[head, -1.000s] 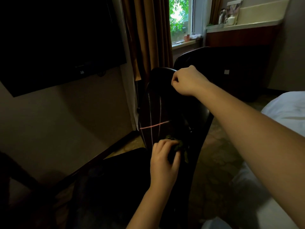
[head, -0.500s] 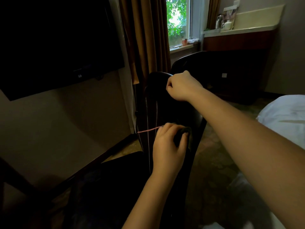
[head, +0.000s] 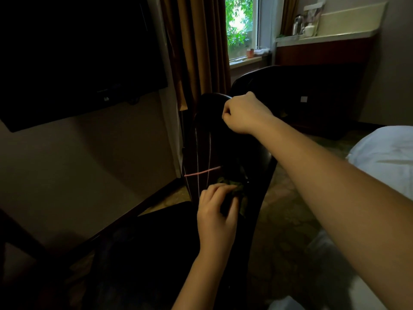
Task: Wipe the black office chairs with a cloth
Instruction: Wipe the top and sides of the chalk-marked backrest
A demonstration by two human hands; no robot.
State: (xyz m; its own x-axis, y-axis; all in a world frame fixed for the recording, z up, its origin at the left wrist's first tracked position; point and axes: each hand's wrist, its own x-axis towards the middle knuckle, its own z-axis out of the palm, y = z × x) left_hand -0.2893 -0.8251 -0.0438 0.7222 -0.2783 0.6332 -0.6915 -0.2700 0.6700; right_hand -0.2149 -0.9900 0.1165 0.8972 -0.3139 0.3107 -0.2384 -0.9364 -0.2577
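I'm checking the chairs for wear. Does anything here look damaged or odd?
Only the thin pink lines on the black chair's backrest stand out: two run down it, one crosses them, just above the cloth in the left hand. In this dim light I cannot tell stitching from scratches. Nothing looks spilled or broken.

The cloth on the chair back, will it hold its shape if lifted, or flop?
Probably flop: the cloth lies crumpled under the left hand, so it looks soft. Likely light too, since a few fingers alone pinch it against the chair.
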